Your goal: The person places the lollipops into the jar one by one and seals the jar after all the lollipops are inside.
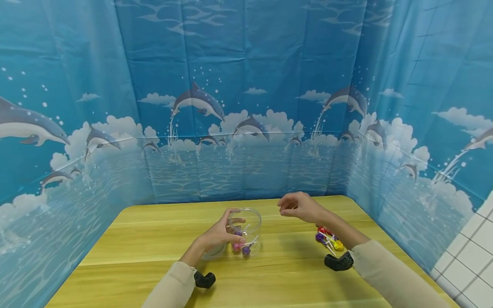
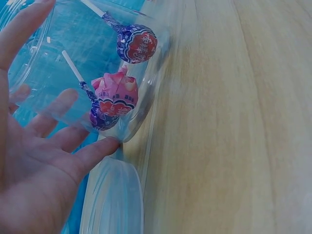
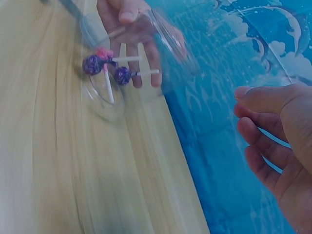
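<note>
My left hand (image 1: 215, 234) holds a clear plastic jar (image 1: 256, 226) from its left side, thumb and fingers spread round the wall. The jar stands upright with its mouth uncovered. Inside lie a pink lollipop (image 2: 117, 92) and two purple lollipops (image 2: 136, 44), their white sticks pointing various ways. Up in the air to the right of the jar, my right hand (image 1: 302, 207) has loosely bent fingers and nothing between them. Beneath the right forearm, a small pile of lollipops in red, purple and yellow (image 1: 338, 245) wrappers lies on the table, partly hidden by the arm.
A clear round lid (image 2: 117, 200) lies on the table next to the jar, partly behind the left wrist. The yellow wood-grain table (image 1: 154, 244) ends at a blue dolphin-print curtain (image 1: 246, 171) along the back and sides. White tiles (image 1: 467, 252) show at the far right.
</note>
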A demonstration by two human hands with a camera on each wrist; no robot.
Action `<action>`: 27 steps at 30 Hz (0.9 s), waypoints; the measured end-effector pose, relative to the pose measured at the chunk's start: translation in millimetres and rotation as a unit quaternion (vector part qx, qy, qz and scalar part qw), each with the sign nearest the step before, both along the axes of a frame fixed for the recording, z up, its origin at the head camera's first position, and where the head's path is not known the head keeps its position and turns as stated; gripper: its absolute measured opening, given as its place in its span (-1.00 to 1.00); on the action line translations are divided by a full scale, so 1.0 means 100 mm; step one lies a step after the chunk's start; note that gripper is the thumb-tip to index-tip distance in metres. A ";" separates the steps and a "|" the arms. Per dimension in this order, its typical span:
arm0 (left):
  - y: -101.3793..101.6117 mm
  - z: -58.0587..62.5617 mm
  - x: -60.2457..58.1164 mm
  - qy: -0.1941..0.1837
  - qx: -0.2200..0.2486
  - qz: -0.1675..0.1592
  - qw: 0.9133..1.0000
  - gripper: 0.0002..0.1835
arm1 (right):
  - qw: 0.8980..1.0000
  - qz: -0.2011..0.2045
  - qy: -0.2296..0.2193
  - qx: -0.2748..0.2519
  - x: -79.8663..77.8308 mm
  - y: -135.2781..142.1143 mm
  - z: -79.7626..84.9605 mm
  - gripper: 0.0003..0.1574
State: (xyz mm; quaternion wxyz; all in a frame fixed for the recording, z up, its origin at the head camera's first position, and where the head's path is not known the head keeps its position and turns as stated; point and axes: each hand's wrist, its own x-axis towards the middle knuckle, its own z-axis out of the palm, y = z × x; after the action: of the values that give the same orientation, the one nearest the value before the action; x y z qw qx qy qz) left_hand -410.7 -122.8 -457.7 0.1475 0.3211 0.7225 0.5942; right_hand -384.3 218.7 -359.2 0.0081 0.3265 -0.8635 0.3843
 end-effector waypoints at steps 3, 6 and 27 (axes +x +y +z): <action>0.00 0.00 0.00 0.001 -0.001 0.001 1.000 -0.13 | 1.000 -0.007 -0.004 0.001 0.00 0.07 -0.02 -0.75; -0.01 0.00 -0.01 0.000 -0.001 0.002 1.000 -0.13 | 1.000 -0.011 -0.007 0.000 0.00 0.13 -0.03 -0.73; 0.01 0.01 0.00 -0.004 0.000 -0.001 1.000 -0.08 | 0.998 -0.060 -0.004 -0.008 0.03 0.56 -0.24 -0.77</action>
State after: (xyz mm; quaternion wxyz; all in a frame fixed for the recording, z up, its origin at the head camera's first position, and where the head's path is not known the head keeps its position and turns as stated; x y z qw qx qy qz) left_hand -411.0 -122.0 -457.2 0.1511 0.3195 0.7214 0.5955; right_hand -381.0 275.2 -383.0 0.0301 0.2723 -0.8785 0.3913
